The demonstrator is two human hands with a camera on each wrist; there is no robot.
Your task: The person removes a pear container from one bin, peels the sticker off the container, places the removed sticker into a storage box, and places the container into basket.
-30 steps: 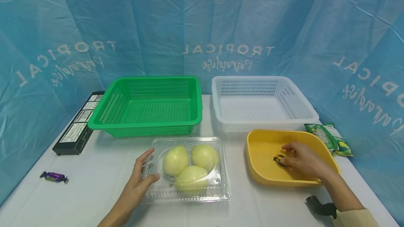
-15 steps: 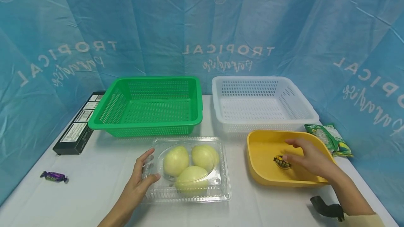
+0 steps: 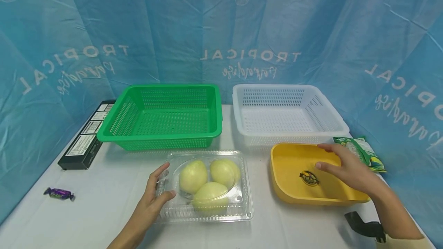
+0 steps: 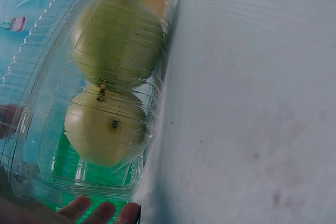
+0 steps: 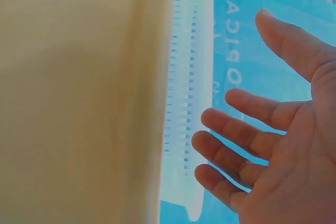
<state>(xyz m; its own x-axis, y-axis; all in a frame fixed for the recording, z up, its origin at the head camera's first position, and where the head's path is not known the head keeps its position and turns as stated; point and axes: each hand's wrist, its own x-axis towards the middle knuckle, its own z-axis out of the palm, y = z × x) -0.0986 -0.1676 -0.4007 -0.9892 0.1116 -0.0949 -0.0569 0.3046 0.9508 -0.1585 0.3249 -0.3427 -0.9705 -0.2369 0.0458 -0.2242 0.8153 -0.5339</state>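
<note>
My left hand (image 3: 154, 193) grips the left end of a clear plastic clamshell box (image 3: 242, 206), thumb on its near side. In the left wrist view several fingertips (image 4: 102, 211) lie at the end of the box. Pale green round fruits (image 3: 194, 176) with short dark stems sit inside it. My right hand (image 3: 349, 168), fingers spread and holding nothing, is above the right side of a yellow basin (image 3: 288, 195). A black-and-gold round label (image 3: 309, 178) lies flat on the basin floor. In the right wrist view the blurred basin wall is left of the fingers.
Behind stand a green slotted basket (image 3: 159, 139) and a white slotted basket (image 3: 287, 135). A black box (image 3: 79, 153) with white labels lies at left, and a purple-wrapped candy (image 3: 59, 193) nearer. Green snack bags (image 3: 367, 153) lie at the right, by the blue curtain (image 3: 187, 30).
My right hand has let go of the label, which now lies flat, and moved right and up toward the basin's right rim. The left hand and the clamshell box have stayed still.
</note>
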